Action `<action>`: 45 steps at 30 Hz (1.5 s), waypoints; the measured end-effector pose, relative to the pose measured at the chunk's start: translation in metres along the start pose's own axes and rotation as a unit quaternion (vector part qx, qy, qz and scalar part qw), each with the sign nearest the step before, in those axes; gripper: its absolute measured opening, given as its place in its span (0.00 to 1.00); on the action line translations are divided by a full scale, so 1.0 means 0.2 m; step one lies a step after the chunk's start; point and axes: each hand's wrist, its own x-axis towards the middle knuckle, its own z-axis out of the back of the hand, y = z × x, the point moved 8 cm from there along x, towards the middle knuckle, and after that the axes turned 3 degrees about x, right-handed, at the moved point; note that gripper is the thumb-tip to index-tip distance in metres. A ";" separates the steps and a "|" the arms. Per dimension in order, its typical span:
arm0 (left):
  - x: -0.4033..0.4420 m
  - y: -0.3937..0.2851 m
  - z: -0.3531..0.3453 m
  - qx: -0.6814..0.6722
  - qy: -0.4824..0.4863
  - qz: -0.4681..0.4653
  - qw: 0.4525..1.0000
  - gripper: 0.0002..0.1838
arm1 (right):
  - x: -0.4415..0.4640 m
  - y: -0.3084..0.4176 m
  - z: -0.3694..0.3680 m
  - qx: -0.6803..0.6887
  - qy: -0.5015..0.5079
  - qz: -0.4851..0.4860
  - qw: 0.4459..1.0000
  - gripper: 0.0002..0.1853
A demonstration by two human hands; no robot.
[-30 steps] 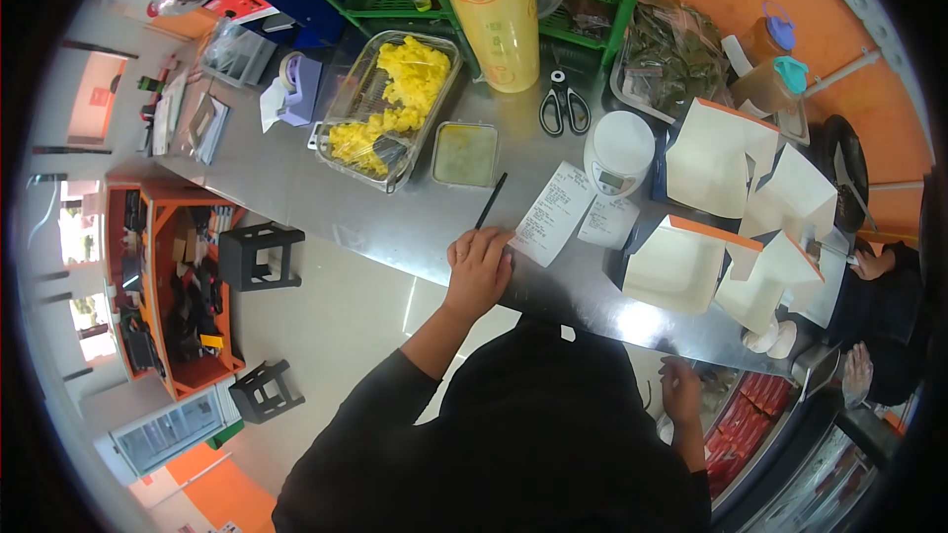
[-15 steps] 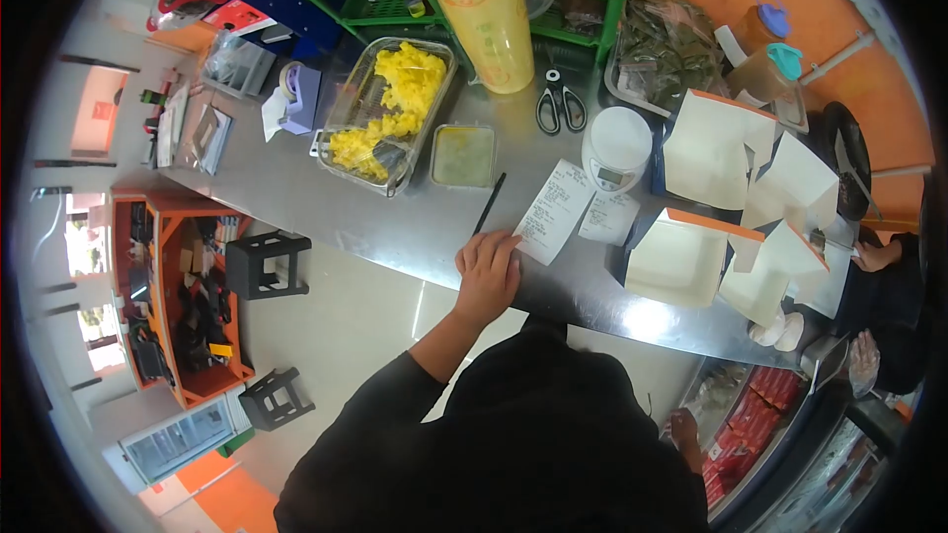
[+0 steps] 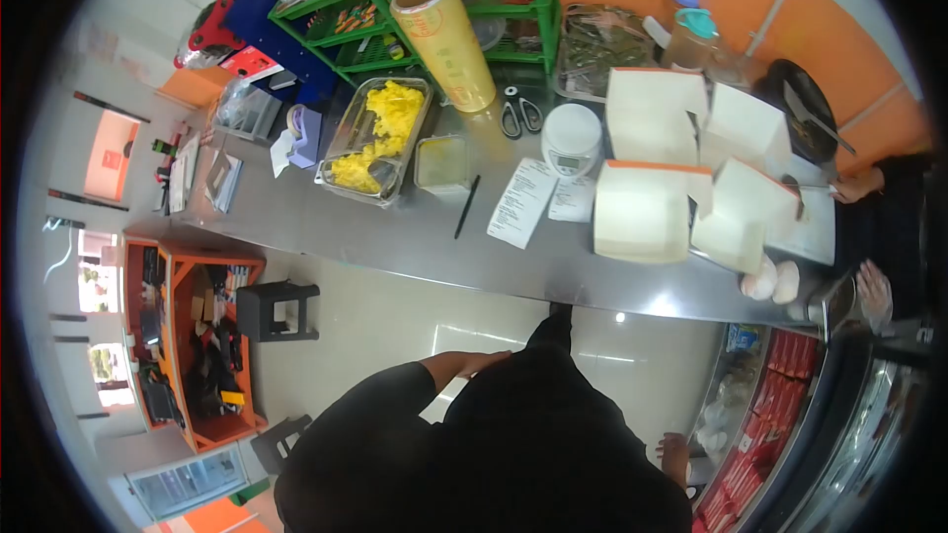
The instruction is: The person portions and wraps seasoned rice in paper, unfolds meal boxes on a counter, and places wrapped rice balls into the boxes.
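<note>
My left hand (image 3: pixel 482 363) lies against the front of my black clothing, below the counter edge, with fingers stretched and holding nothing visible. My right hand (image 3: pixel 673 456) hangs low at my right side, fingers apart, close to a pale cylindrical object (image 3: pixel 699 472); I cannot tell whether they touch. On the metal counter (image 3: pixel 395 247) lie a long printed receipt (image 3: pixel 521 202), a shorter receipt (image 3: pixel 571 199) and a black pen (image 3: pixel 467 207). Behind them stands a white kitchen scale (image 3: pixel 571 138).
Open cardboard boxes (image 3: pixel 642 212) stand at the right, near another person's hands (image 3: pixel 857 185). A tray of yellow food (image 3: pixel 370 143), a small container (image 3: pixel 441 164), scissors (image 3: pixel 520 114) and a cling film roll (image 3: pixel 444 44) stand left. Below are red packets (image 3: pixel 755 444) and a stool (image 3: pixel 278 312).
My left hand has left the receipt's edge on the counter and dropped back against my body. The view has shifted. My right hand stays low at my side.
</note>
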 end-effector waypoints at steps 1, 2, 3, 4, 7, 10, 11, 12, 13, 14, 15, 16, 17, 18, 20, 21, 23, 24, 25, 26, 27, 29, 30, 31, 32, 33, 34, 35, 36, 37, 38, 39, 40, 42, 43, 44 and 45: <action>0.02 0.09 0.00 -0.015 -0.015 0.060 0.998 0.46 | -0.10 -0.10 0.00 0.026 -0.019 -0.009 0.999 0.09; 0.05 0.17 0.00 -0.026 -0.030 0.118 0.992 0.46 | -0.21 -0.20 -0.01 0.049 -0.032 -0.008 0.998 0.09; 0.07 0.17 -0.02 -0.009 -0.027 0.115 0.993 0.46 | -0.34 -0.29 -0.03 0.073 -0.046 -0.006 0.996 0.09; 0.08 0.20 -0.04 0.026 -0.034 0.144 0.989 0.46 | -0.48 -0.40 -0.06 0.073 -0.062 -0.002 0.995 0.10; 0.25 0.32 -0.11 0.111 -0.034 0.186 0.976 0.44 | -0.82 -1.05 -0.20 0.099 -0.093 -0.018 0.991 0.10; 0.53 0.44 -0.08 0.398 -0.144 0.122 0.898 0.39 | -1.12 -2.18 -0.47 0.174 -0.124 -0.046 0.976 0.10; 0.67 0.44 -0.05 0.538 -0.144 0.089 0.825 0.36 | -1.32 -2.11 -0.45 0.193 -0.153 -0.062 0.967 0.11; 0.64 0.40 -0.16 0.582 -0.185 0.083 0.788 0.31 | -1.51 -1.93 -0.39 0.229 -0.195 -0.067 0.952 0.12; 0.62 0.37 -0.28 0.627 -0.172 0.096 0.753 0.29 | -1.72 -1.73 -0.32 0.271 -0.231 -0.067 0.932 0.13; 0.74 0.46 -0.27 0.650 -0.175 0.134 0.727 0.28 | -1.89 -1.58 -0.23 0.303 -0.265 -0.062 0.913 0.15; 0.78 0.50 -0.31 0.647 -0.168 0.163 0.726 0.26 | -2.07 -1.44 -0.12 0.334 -0.304 -0.047 0.891 0.16; 0.76 0.45 -0.41 0.688 -0.133 0.122 0.702 0.24 | -2.23 -1.46 0.00 0.324 -0.359 -0.065 0.873 0.10; 0.67 0.36 -0.57 0.704 -0.068 0.031 0.707 0.23 | -2.39 -1.37 0.16 0.293 -0.406 -0.066 0.863 0.10; 0.67 0.30 -0.69 0.771 0.036 0.065 0.632 0.22 | -2.52 -1.33 0.32 0.305 -0.446 -0.067 0.839 0.10; 0.61 0.03 -1.13 0.832 0.040 0.073 0.548 0.20 | -2.83 -1.16 0.67 0.277 -0.555 0.006 0.784 0.11; 0.73 -0.01 -1.19 0.827 0.080 0.065 0.552 0.20 | -2.98 -1.18 0.85 0.253 -0.610 0.047 0.750 0.12; 1.42 0.03 -0.99 0.865 0.034 0.034 0.499 0.20 | -3.27 -1.07 1.16 0.246 -0.686 0.118 0.674 0.14; 1.31 -0.12 -1.30 0.883 0.024 0.059 0.466 0.20 | -3.36 -1.09 1.28 0.249 -0.718 0.155 0.631 0.14; 0.97 -0.36 -1.89 0.898 0.015 0.085 0.431 0.20 | -3.46 -1.18 1.42 0.248 -0.744 0.193 0.590 0.14; 1.27 -0.43 -1.71 0.879 0.050 0.028 0.474 0.19 | -3.54 -1.24 1.53 0.242 -0.756 0.210 0.571 0.14; 1.52 -0.50 -1.59 0.855 0.089 -0.027 0.511 0.21 | -3.59 -1.32 1.65 0.235 -0.764 0.228 0.556 0.15; 1.40 -0.68 -2.04 0.812 -0.128 0.036 0.568 0.22 | -3.64 -1.45 1.87 0.245 -0.754 0.251 0.556 0.15; 1.53 -0.72 -2.09 0.796 -0.155 0.057 0.582 0.22 | -3.65 -1.50 1.96 0.242 -0.750 0.248 0.564 0.15; 1.71 -0.74 -2.09 0.783 -0.157 0.074 0.598 0.22 | -3.64 -1.54 2.04 0.247 -0.742 0.228 0.580 0.16; 1.88 -0.73 -2.10 0.762 -0.162 0.099 0.620 0.22 | -3.65 -1.60 2.13 0.244 -0.743 0.204 0.590 0.16; 2.02 -0.68 -2.17 0.732 -0.166 0.126 0.649 0.22 | -3.67 -1.65 2.21 0.240 -0.739 0.180 0.603 0.16; 2.16 -0.65 -2.23 0.717 -0.165 0.147 0.660 0.22 | -3.70 -1.71 2.28 0.248 -0.736 0.174 0.605 0.16; 2.16 -0.63 -2.46 0.783 -0.113 0.158 0.590 0.24 | -3.72 -1.76 2.37 0.234 -0.728 0.164 0.623 0.16; 2.12 -0.60 -2.82 0.839 -0.058 0.167 0.515 0.25 | -3.75 -1.81 2.46 0.219 -0.720 0.156 0.640 0.15; 2.13 -0.60 -2.98 0.839 -0.064 0.175 0.511 0.25 | -3.78 -1.86 2.55 0.231 -0.705 0.154 0.653 0.16; 2.19 -0.58 -3.21 0.856 0.016 0.058 0.514 0.26 | -3.80 -1.86 2.63 0.208 -0.700 0.141 0.668 0.16; 2.24 -0.57 -3.40 0.855 0.095 -0.060 0.506 0.27 | -3.84 -1.87 2.73 0.185 -0.695 0.128 0.683 0.17; 2.35 -0.59 -3.50 0.831 0.081 -0.078 0.545 0.27 | -3.85 -1.88 2.85 0.155 -0.680 0.112 0.708 0.17; 2.44 -0.61 -3.60 0.801 0.054 -0.092 0.588 0.27 | -3.80 -1.90 3.10 0.093 -0.636 0.086 0.761 0.17; 2.41 -0.66 -3.70 0.766 0.031 -0.113 0.632 0.26 | -3.76 -1.86 3.23 0.032 -0.606 0.062 0.792 0.16; 2.34 -0.69 -3.77 0.726 0.006 -0.135 0.674 0.25 | -3.67 -1.85 3.35 0.016 -0.550 0.048 0.834 0.16; 2.25 -0.66 -3.77 0.720 -0.011 -0.127 0.682 0.25 | -3.56 -1.87 3.46 0.000 -0.488 0.037 0.872 0.16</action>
